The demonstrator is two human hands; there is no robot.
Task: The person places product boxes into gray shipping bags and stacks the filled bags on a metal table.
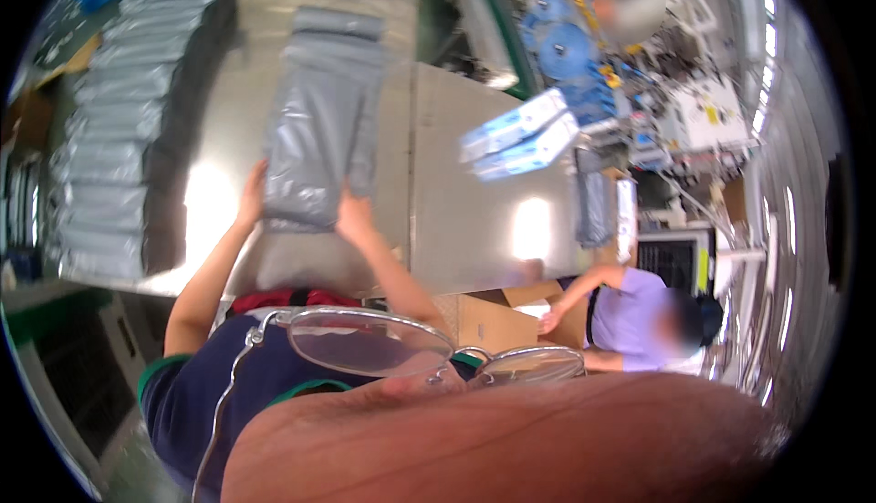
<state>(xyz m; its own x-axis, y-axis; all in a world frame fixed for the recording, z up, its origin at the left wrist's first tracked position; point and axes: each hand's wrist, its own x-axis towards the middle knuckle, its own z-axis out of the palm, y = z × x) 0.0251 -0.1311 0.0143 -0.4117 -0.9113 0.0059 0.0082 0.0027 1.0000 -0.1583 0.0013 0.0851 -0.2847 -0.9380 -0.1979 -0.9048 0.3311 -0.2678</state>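
Grey package: While both hands touched its near part, the long grey package (324,124) lay on the metal tabletop (456,229) in front of the person, its length running away from the body; its wrapping was glossy and creased.
Far end: A crosswise grey band was visible there (whether a fold or a separate piece could not be determined).
Left hand: The left hand (251,194) was at the package's left edge, near the closer corner. Its fingers were extended along that edge; whether they gripped it could not be told.
Right hand: The right hand (353,214) was at the near right corner, with part of it over the upper surface. Blur and the hand itself hid how far its fingers were closed.
Row at left: A long row of similar grey packages (109,165) stood on the left side, well apart from the left hand.
Tabletop, right section: Beyond a seam, two blue-and-white packs (520,133) appeared side by side, blurred.
Right side: A co-worker in a lilac top (630,311) reached toward an open cardboard box (497,322).
Background, upper right: Machinery with blue rolls (566,49) was noted.
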